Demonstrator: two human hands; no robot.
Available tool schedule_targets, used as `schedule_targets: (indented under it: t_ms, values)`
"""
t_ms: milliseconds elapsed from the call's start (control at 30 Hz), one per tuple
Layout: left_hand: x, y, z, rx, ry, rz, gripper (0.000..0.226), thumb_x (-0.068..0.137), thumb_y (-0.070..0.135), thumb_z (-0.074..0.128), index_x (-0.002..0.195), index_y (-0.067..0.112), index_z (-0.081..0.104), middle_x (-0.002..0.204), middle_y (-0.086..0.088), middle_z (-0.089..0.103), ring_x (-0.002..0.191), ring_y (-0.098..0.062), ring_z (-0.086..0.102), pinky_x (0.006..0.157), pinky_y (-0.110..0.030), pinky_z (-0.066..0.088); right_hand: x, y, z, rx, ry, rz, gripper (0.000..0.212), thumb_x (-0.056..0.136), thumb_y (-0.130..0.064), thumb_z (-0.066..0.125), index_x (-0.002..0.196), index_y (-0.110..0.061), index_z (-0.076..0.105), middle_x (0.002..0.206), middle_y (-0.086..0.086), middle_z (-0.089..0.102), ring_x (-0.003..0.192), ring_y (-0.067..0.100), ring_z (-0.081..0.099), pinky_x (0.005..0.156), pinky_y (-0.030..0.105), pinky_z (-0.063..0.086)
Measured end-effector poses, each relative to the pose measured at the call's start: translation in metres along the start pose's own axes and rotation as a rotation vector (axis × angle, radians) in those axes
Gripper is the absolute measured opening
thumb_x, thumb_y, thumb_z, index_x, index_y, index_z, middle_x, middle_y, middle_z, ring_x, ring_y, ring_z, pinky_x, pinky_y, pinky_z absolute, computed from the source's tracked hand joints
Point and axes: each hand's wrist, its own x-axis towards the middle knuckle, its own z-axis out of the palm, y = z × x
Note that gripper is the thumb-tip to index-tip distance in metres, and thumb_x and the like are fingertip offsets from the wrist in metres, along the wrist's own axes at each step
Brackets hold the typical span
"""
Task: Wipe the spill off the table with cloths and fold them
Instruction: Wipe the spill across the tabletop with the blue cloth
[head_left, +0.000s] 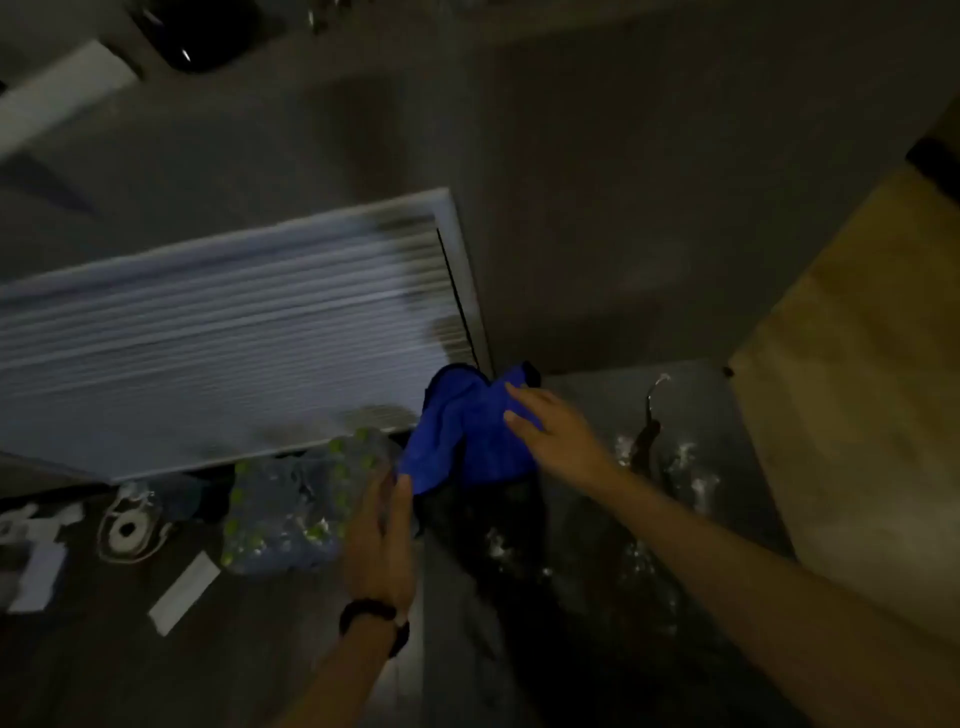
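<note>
Two bare forearms reaching in from the bottom edge, dim and smeared by motion blur. Left hand (382, 535), black band (374, 618) at the wrist, fingers straight and close together, tips touching the lower left edge of a blue cloth (462, 431); hard to tell whether pinching that edge or only pressing against it. Right hand (556, 426) spread flat, fingers loosely apart, lying on top of the cloth's right side, not clenched. Cloth bunched and rumpled between the two hands, at the corner of a white slatted panel (234, 332), upper part humped into two folds. Dark surface under the cloth too murky to name. Glints of wet or crinkled clear plastic (675, 467) just right of the right hand, impossible to say which. Shrink-wrapped pack of bottles (296, 509) with greenish caps just left of the left hand. Tan board (857, 389) cut off at the right edge. White scraps (184, 592) on the floor lower left, blurred.
</note>
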Motion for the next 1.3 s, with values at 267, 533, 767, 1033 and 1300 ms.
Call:
schedule_targets:
  t_ms: [267,533,767,1033,1300]
  values:
    - [0.022,-0.117,0.042,0.220,-0.101,-0.384,0.077,0.085,0.068,0.014,0.144,0.021,0.029,0.148,-0.009,0.035,0.131,-0.029,0.038,0.106,-0.038,0.027,0.030,0.062,0.072,-0.635,0.084,-0.097,0.068,0.107,-0.052,0.023,0.161,-0.017,0.001,0.168,0.010,-0.010,0.155,0.023,-0.010,0.123,0.036,-0.006]
    - [0.019,-0.119,0.050,0.206,0.050,-0.229,0.024,0.084,0.068,0.023,0.075,0.051,0.038,0.068,0.032,0.033,0.059,0.009,0.036,0.054,-0.016,0.027,0.059,0.046,0.092,-0.615,0.197,-0.012,0.071,0.107,-0.049,0.021,0.159,-0.004,0.001,0.168,0.014,0.005,0.156,0.024,0.003,0.126,0.037,-0.001]
    - [0.025,-0.122,0.052,0.292,0.020,-0.243,0.032,0.084,0.067,0.026,0.066,0.043,0.035,0.068,0.023,0.038,0.061,0.002,0.039,0.071,-0.027,0.035,0.056,0.068,0.086,-0.843,0.223,-0.059,0.062,0.109,-0.034,0.016,0.157,-0.001,-0.004,0.168,0.014,-0.004,0.156,0.023,-0.005,0.126,0.037,-0.005]
    - [0.023,-0.118,0.052,0.353,-0.005,-0.292,0.043,0.089,0.064,0.024,0.059,0.035,0.036,0.058,0.010,0.043,0.057,-0.006,0.042,0.051,-0.024,0.027,0.058,0.067,0.062,-0.775,0.199,-0.092,0.077,0.101,-0.022,0.046,0.159,-0.008,-0.002,0.169,0.014,0.003,0.156,0.026,-0.001,0.126,0.041,0.000]
    - [0.025,-0.129,0.053,0.396,0.029,-0.334,0.070,0.086,0.069,0.021,0.104,0.015,0.061,0.082,0.007,0.049,0.068,-0.010,0.042,0.074,-0.031,0.034,0.062,0.057,0.073,-0.676,0.316,0.001,0.061,0.107,-0.039,0.027,0.159,-0.010,0.019,0.168,0.008,0.014,0.156,0.019,0.005,0.125,0.047,-0.003]
